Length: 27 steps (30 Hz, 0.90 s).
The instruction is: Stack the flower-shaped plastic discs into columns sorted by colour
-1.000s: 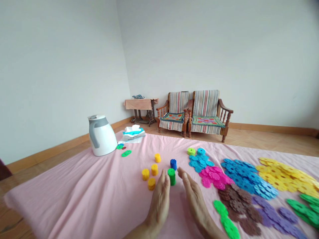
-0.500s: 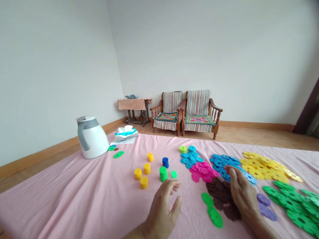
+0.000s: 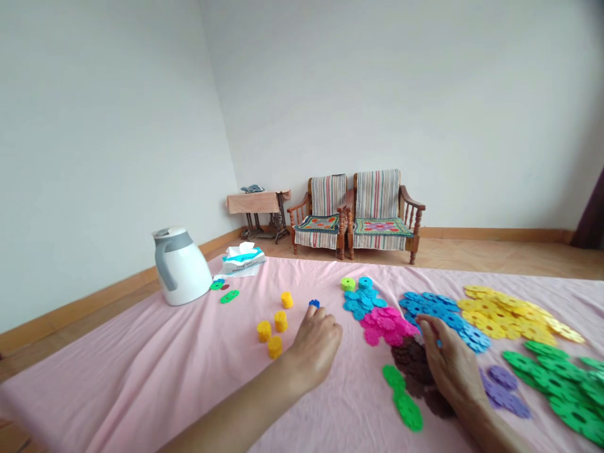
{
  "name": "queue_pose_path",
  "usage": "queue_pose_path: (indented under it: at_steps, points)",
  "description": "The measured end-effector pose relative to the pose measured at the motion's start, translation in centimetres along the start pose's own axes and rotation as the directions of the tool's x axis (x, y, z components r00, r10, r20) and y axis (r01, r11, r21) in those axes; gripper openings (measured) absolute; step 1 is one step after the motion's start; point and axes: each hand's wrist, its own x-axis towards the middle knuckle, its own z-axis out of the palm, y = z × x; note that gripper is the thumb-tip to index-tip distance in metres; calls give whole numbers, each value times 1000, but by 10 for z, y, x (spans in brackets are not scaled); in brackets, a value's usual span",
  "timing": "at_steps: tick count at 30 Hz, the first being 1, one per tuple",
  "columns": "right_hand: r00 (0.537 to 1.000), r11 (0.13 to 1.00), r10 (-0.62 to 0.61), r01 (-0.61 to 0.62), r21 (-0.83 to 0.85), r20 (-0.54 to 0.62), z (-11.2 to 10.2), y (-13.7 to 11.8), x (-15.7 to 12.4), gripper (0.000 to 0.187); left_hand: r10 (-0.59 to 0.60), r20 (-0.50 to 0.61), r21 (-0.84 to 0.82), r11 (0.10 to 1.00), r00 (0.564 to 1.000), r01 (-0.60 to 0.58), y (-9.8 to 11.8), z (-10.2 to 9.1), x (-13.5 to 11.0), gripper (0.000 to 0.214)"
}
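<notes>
My left hand is closed, reaching down over the spot of the green disc stack, which it hides. Its fingertips face away from me, so what they hold cannot be made out. Just beyond it the top of a dark blue disc stack shows. Several short yellow disc stacks stand to its left. My right hand is held open, fingers loosely stretched, above the edge of the brown disc pile. Close by are a pink pile and a blue pile of flower-shaped discs.
Green discs lie between my hands. Yellow, green and purple discs spread at right. A light blue pile lies mid-table. A white kettle and a tissue box stand at far left on the pink cloth.
My left hand has moved forward and closed over the green stack and the small green piece beside it. The right hand has shifted slightly left, and the view has turned a little.
</notes>
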Motion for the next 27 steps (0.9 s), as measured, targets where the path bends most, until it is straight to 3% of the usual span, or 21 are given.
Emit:
queue_pose_path:
  at_steps: [3, 6, 16, 20, 23, 25, 27]
  points:
    - [999, 999, -44, 44, -26, 7, 1, 2, -1, 39, 18, 126, 128, 991, 992, -34, -2, 0, 21, 21]
    - [996, 995, -86, 86, -56, -2, 0, 2, -2, 38, -5, 182, 130, 991, 983, -19, -3, 7, 34, 20]
    - [989, 984, -145, 143, -104, -6, 1, 1, -3, 34, -7, 198, 53, 999, 980, -4, -8, 17, 50, 13]
    - [987, 982, -161, 159, -106, -7, 1, 1, -3, 31, -25, 161, -42, 999, 987, 32, -17, 6, 50, 16]
    - [986, 980, -166, 164, -111, -13, 2, 1, -3, 30, -38, 58, -138, 989, 998, 45, -35, -8, 41, 21]
    - [986, 979, -169, 167, -117, -11, 2, 2, -2, 29, -107, -59, -328, 941, 993, 82, -51, -15, 31, 21]
    - [986, 978, -170, 167, -127, -6, 4, 3, -2, 29, -168, -102, -432, 895, 980, 109, -66, -19, 20, 22]
